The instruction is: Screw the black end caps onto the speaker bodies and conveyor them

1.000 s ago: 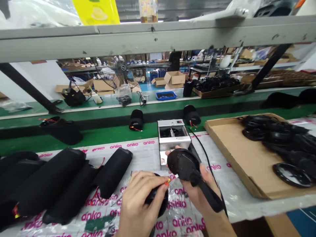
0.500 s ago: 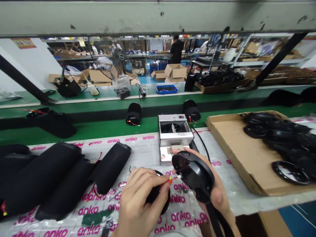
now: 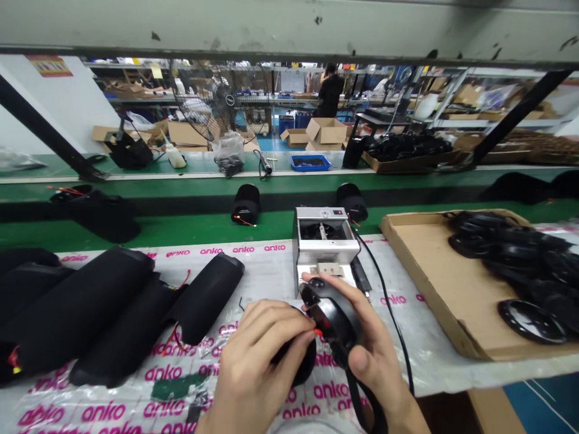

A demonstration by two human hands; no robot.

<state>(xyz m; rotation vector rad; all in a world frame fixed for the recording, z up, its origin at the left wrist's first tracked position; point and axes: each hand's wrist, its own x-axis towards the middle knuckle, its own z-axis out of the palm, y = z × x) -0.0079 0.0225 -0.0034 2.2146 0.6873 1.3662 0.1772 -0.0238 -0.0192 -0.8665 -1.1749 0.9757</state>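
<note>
**Left hand** (image 3: pixel 256 367): fingers (image 3: pixel 271 322) together, curled over a black cylinder (image 3: pixel 305 364), which sits mostly under the palm, with only its end showing past the fingertips.

**Right hand** (image 3: pixel 377 361): fingers (image 3: pixel 337 290) and thumb clamped on a black round cap (image 3: pixel 330 319), fingers across the top, thumb below. A black strap (image 3: pixel 357 404) hangs from the cap beneath the thumb.

**Between the fingertips:** a red-tipped wire (image 3: pixel 318 332), touching the cap. Its source cannot be told.

**Ahead of the right fingers:** a metal-cased machine (image 3: pixel 322 238), just beyond the cap.

**Right of the right fingers:** a black cable (image 3: pixel 392 325); further off, a cardboard tray (image 3: pixel 407 289) bearing a heap of black caps (image 3: pixel 511 259).

**Left of the left fingers:** black fabric tubes (image 3: pixel 81 313), lying on their sides, with red wires showing among them.

**Below both hands:** a plastic sheet (image 3: pixel 266 265) printed "anko" in pink.

**Beyond the fingers:** a green conveyor (image 3: pixel 154 234) carrying upright black cylinders (image 3: pixel 245 204).
</note>
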